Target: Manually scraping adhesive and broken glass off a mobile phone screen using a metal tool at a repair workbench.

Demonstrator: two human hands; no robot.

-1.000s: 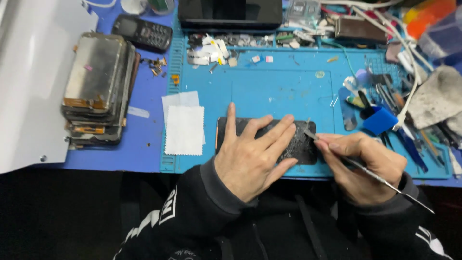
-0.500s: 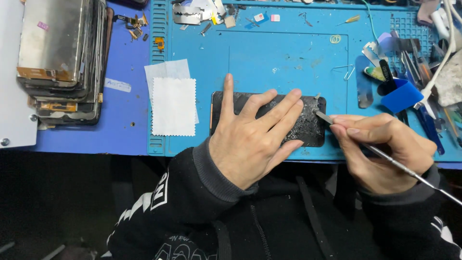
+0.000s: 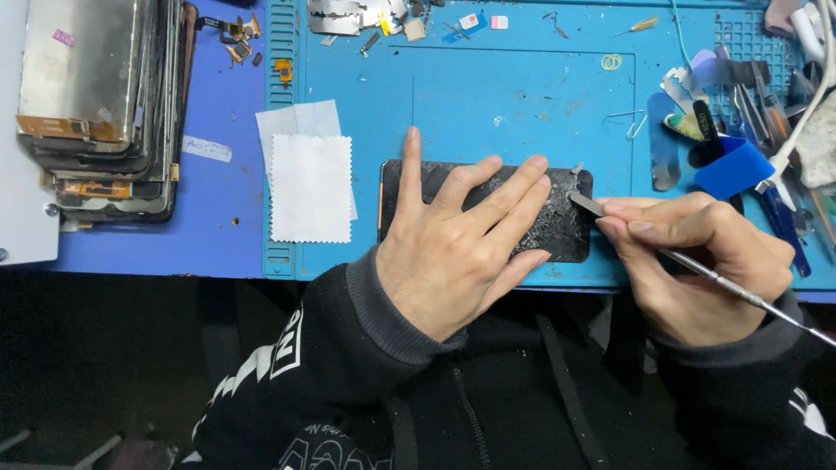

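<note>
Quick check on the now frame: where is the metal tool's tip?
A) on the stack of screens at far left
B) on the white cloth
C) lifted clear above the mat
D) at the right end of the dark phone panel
D: the right hand holds the thin metal tool with its flat tip at the right end of the dark phone panel, while the left hand presses flat on that panel.

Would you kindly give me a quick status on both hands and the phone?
Left hand flat on black phone, pinning it to blue mat. Right hand gripping metal pry tool, tip at phone's right edge. Nothing in the way.
</note>
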